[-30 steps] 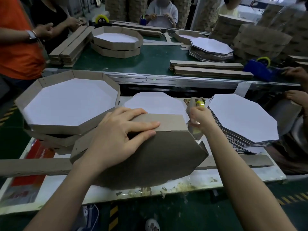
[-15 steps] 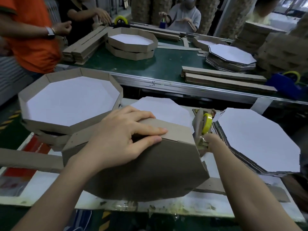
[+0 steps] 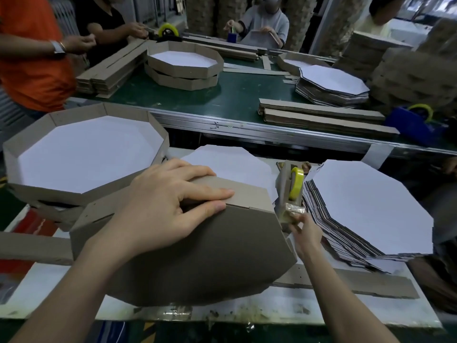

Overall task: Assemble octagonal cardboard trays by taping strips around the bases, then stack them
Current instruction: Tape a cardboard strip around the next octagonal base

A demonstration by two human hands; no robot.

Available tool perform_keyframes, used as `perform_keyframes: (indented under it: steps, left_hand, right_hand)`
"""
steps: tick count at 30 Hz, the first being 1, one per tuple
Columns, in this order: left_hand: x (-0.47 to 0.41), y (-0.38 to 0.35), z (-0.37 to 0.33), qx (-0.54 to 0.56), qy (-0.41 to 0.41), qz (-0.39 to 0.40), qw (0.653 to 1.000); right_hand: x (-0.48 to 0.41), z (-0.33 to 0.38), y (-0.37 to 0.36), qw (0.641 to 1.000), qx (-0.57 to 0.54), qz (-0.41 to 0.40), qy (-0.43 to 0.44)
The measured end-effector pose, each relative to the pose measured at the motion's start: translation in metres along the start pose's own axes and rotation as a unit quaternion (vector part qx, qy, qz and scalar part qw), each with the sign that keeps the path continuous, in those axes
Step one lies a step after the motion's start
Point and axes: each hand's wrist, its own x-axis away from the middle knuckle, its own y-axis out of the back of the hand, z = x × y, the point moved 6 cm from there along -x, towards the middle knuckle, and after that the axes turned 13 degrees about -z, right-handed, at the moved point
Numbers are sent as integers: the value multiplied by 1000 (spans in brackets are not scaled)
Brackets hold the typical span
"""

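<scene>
Half-built tray (image 3: 197, 263) is upside down at the near edge of the surface (image 3: 272, 308), with finished trays (image 3: 24, 149) stacked to its left. The left hand (image 3: 163, 209) hasn't budged, fingers (image 3: 210, 191) flat, pressing the strip (image 3: 247, 196) on. The right hand (image 3: 305, 233) has dropped lower at the tape dispenser (image 3: 289, 189) and is pinching what looks like the tape end (image 3: 290, 214). Next bit of tape incoming, I'd say.

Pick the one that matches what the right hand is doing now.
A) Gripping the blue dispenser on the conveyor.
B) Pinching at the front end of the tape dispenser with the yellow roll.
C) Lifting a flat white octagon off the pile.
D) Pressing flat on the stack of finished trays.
B: the right hand pinches the front end of the tape dispenser, just right of the upturned tray.
</scene>
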Motion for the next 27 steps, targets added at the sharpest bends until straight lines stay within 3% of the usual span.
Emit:
perform_keyframes:
  steps: [5, 10, 13, 16, 19, 24, 27]
  left_hand:
    - [-2, -2, -1, -4, -7, -2, 1000]
    - [-2, -2, 1, 0, -3, -4, 1000]
    - [-1, -2, 3, -2, -3, 1, 1000]
    - [2, 0, 6, -1, 4, 11, 1000]
    - [5, 5, 8, 3, 10, 4, 1000]
    - [23, 19, 14, 10, 18, -5, 1000]
    - [39, 30, 25, 20, 37, -14, 999]
  right_hand:
    - [-25, -24, 12, 996, -51, 74, 2]
    - [-40, -20, 29, 984, 139, 74, 78]
    - [-36, -14, 36, 915, 337, 40, 219]
    - [-8, 2, 6, 866, 403, 96, 280]
    - [32, 35, -37, 857, 384, 146, 312]
    - [116, 109, -71, 863, 291, 136, 389]
    - [176, 130, -78, 882, 240, 198, 353]
